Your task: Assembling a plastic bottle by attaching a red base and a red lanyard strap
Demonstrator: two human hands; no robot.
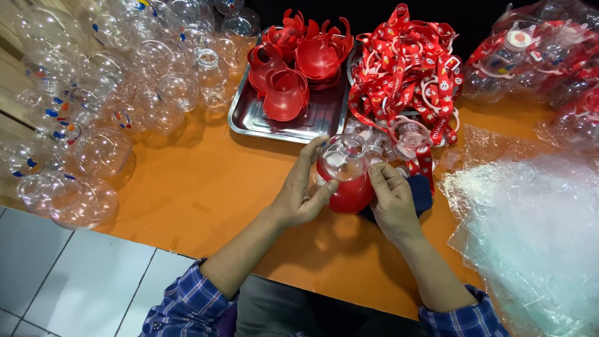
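Above the orange tabletop (pixel 206 187), both bare hands meet at the centre of the head view, forearms entering from the lower edge in blue plaid sleeves (pixel 187 306). Left hand (pixel 302 193): palm turned inward, fingers stretched up along the near side of a round bottle (pixel 346 175), thumb pressed across its lower red part, so the hand is closed around it. Right hand (pixel 390 196): curled over the opposite side, fingertips bent onto the bottle's shoulder, likewise grasping it; a dark blue object (pixel 424 193) shows partly beneath this hand, its kind not discernible. The bottle is globe-shaped, with a clear, glossy upper dome and short open neck, and a red cup-like base covering its lower half; it is held just over the table, near the front edge of a steel tray (pixel 281 128). The tray carries several red cup bases (pixel 299 62), some stacked, with curved prongs at their rims. Beside the tray on the right lies a heap of red printed straps (pixel 405 68) with white rings, touching the tray's edge. To the left, a large pile of clear round bottles (pixel 93 93) with small coloured marks spreads over the table. On the right lie crumpled clear plastic bags (pixel 530 231), and behind them bagged finished bottles (pixel 530 56). Pale floor tiles (pixel 68 274) show at lower left.
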